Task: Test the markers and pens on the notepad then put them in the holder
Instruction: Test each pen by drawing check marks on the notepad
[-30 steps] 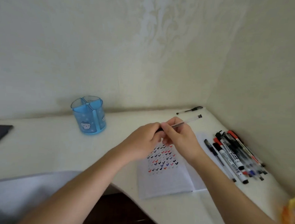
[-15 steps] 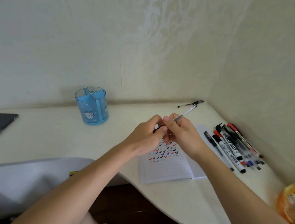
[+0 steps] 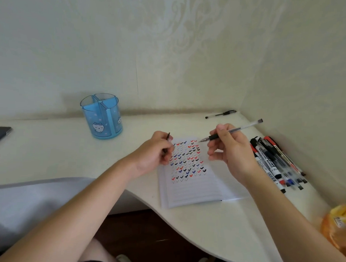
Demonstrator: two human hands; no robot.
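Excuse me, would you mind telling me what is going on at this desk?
A person is testing pens. The right hand holds an uncapped pen, its tip near the top of the notepad, which bears red, blue and black ticks. The left hand pinches what looks like the cap. A pile of markers and pens lies right of the notepad, and no pens show in the blue holder.

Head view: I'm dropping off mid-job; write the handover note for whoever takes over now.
Left hand pinches the cap over the left edge of the notepad.
Right hand grips the uncapped pen, tip at the page's top right.
Holder: back left, no pens showing in it.
Pile of markers and pens right of the notepad; one spare pen by the wall.
Done: many ticks on the page, cap off.
Left: tick with this pen, recap, drop in holder, then the rest.
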